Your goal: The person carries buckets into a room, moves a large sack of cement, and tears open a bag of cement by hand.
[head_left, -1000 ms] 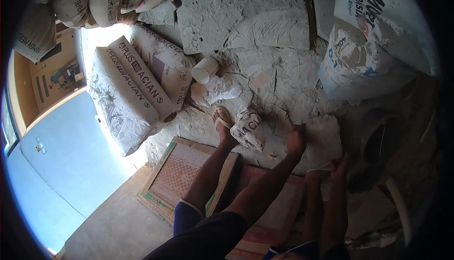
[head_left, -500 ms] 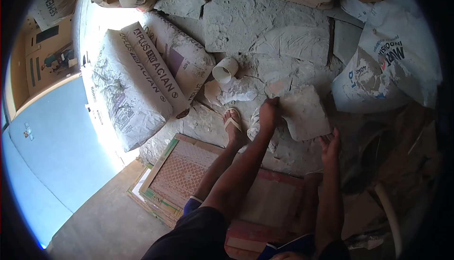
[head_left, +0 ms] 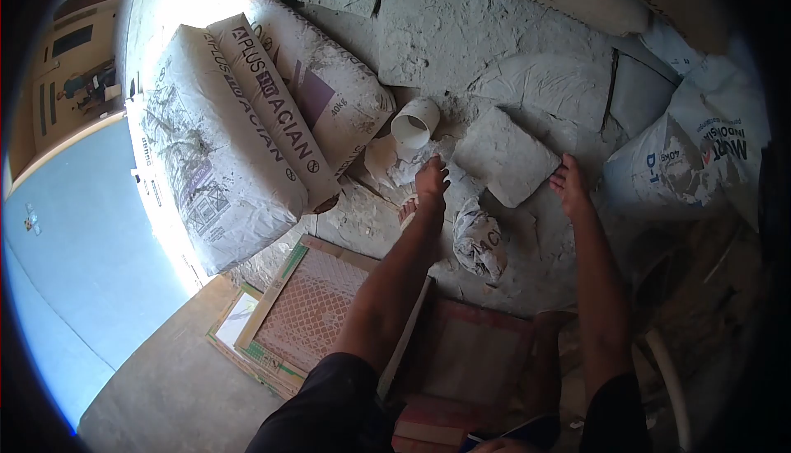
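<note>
A square, dusty grey slab (head_left: 507,156) lies tilted on the dust-covered ground in front of me. My right hand (head_left: 570,185) is at its right corner, fingers apart, touching or very close to the edge. To the slab's left, my left hand (head_left: 432,183) is away from it, fingers loosely bent and apart, with nothing seen in them. Just beyond that hand are a white cylindrical tub (head_left: 414,123) on its side and a torn, crumpled paper piece (head_left: 391,164). A rolled-up empty bag (head_left: 479,247) with printed letters sits between my forearms.
Full printed sacks (head_left: 239,140) are stacked at left. A white mortar bag (head_left: 684,152) stands at right, and more sacks (head_left: 560,0) line the back. Boxed tiles (head_left: 305,305) lie near my legs, beside a red-edged panel (head_left: 470,354). A distant person (head_left: 86,86) appears at far left.
The slab has turned and now rests farther left and back. My left hand has let go of it and moved left. My right hand stays by its corner. The view has shifted slightly.
</note>
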